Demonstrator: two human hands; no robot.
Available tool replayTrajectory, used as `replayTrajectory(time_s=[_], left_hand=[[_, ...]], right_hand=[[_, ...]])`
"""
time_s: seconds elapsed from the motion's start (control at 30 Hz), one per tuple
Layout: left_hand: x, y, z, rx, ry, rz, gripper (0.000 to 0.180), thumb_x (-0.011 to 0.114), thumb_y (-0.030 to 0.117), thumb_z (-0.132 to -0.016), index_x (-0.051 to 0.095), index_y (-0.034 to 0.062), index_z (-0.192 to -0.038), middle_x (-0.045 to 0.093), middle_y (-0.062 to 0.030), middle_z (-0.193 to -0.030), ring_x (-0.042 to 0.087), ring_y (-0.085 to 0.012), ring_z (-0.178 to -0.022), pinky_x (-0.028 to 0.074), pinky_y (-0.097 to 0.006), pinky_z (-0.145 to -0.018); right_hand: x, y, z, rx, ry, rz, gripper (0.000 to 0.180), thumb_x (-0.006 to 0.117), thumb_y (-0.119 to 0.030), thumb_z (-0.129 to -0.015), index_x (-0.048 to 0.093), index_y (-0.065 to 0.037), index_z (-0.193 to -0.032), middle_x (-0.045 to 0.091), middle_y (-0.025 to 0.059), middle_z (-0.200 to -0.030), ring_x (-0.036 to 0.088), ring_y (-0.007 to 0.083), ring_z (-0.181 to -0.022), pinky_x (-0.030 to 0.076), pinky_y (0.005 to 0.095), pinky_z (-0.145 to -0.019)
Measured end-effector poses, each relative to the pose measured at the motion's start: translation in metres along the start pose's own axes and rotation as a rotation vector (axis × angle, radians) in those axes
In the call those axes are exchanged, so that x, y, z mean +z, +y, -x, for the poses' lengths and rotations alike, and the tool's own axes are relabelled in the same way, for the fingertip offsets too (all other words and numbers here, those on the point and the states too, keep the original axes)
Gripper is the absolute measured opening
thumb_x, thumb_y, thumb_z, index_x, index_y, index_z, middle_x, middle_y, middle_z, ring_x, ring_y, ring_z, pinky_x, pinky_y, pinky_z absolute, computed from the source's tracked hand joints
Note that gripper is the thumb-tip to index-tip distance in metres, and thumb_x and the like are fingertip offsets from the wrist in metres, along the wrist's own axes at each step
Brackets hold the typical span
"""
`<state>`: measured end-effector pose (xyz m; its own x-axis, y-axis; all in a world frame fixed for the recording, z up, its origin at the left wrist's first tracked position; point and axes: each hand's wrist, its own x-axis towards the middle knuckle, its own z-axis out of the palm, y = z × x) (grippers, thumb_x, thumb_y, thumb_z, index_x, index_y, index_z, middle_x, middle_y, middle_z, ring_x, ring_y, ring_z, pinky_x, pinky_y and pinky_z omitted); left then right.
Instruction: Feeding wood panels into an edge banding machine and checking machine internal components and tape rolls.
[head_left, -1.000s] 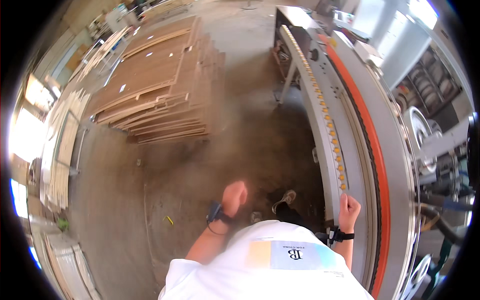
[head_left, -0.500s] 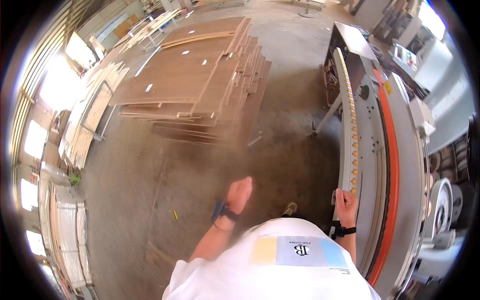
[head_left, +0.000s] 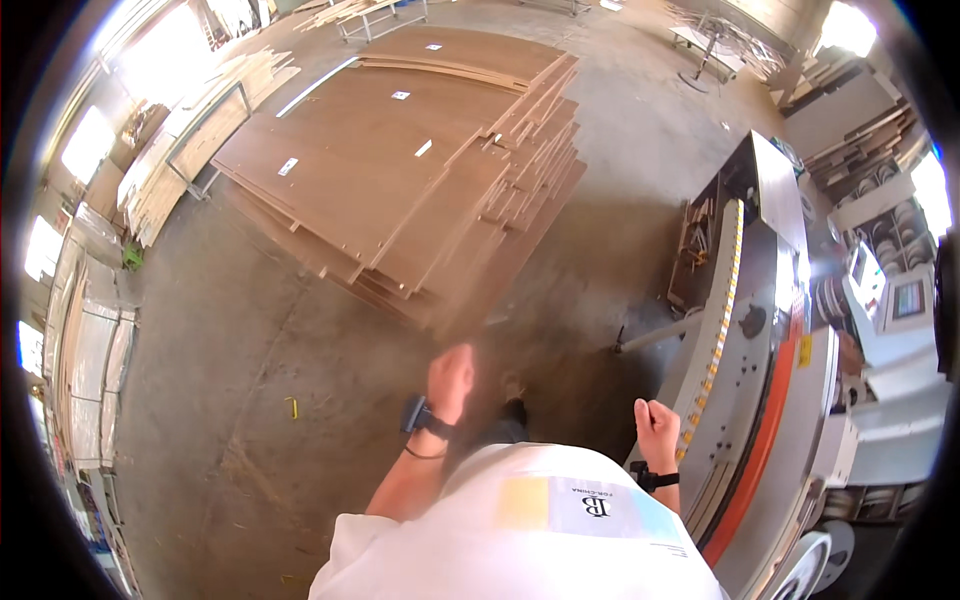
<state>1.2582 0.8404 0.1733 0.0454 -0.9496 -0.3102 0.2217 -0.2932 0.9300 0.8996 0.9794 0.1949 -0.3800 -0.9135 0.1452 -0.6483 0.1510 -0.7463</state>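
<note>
My left hand (head_left: 451, 382) is out in front of my body over the floor, a little blurred, its fingers curled closed with nothing showing in them. Beyond it lies a large stack of brown boards (head_left: 360, 160), with small white labels on the top sheets. My right hand (head_left: 657, 430) makes a loose fist with the thumb on top, and I see nothing held in it. It is beside the long grey machine (head_left: 735, 390) and its row of yellow rollers (head_left: 722, 330); whether it touches the machine I cannot tell.
An orange strip (head_left: 765, 425) runs along the machine, and a support leg (head_left: 655, 333) juts onto the floor. Light wooden strips (head_left: 190, 140) rest on a rack at left. Wrapped panels (head_left: 95, 370) stand near the left wall. A small yellow object (head_left: 292, 407) lies on the floor.
The view has turned right and moved forward; the board stack looks nearer. More of the machine's far end shows. Both hands stay closed; the right appears farther from the rollers' near end.
</note>
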Motion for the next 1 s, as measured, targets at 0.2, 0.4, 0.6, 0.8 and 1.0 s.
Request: replayTrajectory(time_s=[0.2,0.4,0.6,0.8,1.0], left_hand=[[0.060,0.051,-0.152,0.200,0.192,0.258,0.033,0.061,0.033,-0.105,0.055,0.0136,-0.078,0.051,0.0028,-0.061,0.044,-0.0076,-0.048,0.035,-0.024,-0.045],[0.090,0.083,-0.257,0.193,0.346,0.525,0.025,0.070,0.038,-0.099,0.063,0.0149,-0.106,0.067,0.0013,-0.092,0.059,-0.0103,-0.065,0.048,-0.029,-0.058],[0.085,0.067,-0.338,0.425,0.614,0.281,0.029,0.068,0.042,-0.100,0.058,0.0167,-0.107,0.065,0.0006,-0.099,0.055,-0.0109,-0.069,0.045,-0.029,-0.062],[0.112,0.095,-0.371,0.332,0.919,0.725,0.036,0.073,0.042,-0.097,0.059,0.0131,-0.114,0.059,0.0011,-0.088,0.055,-0.0113,-0.071,0.046,-0.027,-0.063],[0.136,0.108,-0.398,0.400,1.187,0.752,0.040,0.075,0.034,-0.097,0.057,0.0075,-0.121,0.060,-0.0029,-0.086,0.063,-0.0169,-0.076,0.056,-0.029,-0.068]], right_hand=[[-0.005,0.003,-0.145,-0.104,-0.159,0.125,0.045,0.070,-0.020,-0.095,0.040,0.000,-0.067,0.042,0.0176,-0.062,0.042,0.0353,-0.054,0.034,0.0416,-0.051],[0.018,0.013,-0.279,0.002,-0.162,-0.058,0.042,0.070,-0.016,-0.096,0.044,-0.001,-0.066,0.047,0.0129,-0.058,0.046,0.0281,-0.049,0.036,0.0382,-0.050],[0.035,0.088,-0.411,-0.023,-0.355,-0.081,0.041,0.071,-0.021,-0.094,0.051,0.000,-0.065,0.056,0.0157,-0.061,0.055,0.0308,-0.053,0.041,0.0400,-0.052],[0.048,0.105,-0.570,-0.236,-0.483,-0.093,0.033,0.069,-0.020,-0.097,0.064,-0.001,-0.071,0.061,0.0052,-0.058,0.058,0.0116,-0.051,0.045,0.0286,-0.050],[0.087,0.089,-0.691,-0.316,-0.707,-0.128,0.029,0.070,-0.020,-0.096,0.067,-0.001,-0.075,0.062,0.0025,-0.059,0.058,0.0092,-0.054,0.046,0.0269,-0.051]])
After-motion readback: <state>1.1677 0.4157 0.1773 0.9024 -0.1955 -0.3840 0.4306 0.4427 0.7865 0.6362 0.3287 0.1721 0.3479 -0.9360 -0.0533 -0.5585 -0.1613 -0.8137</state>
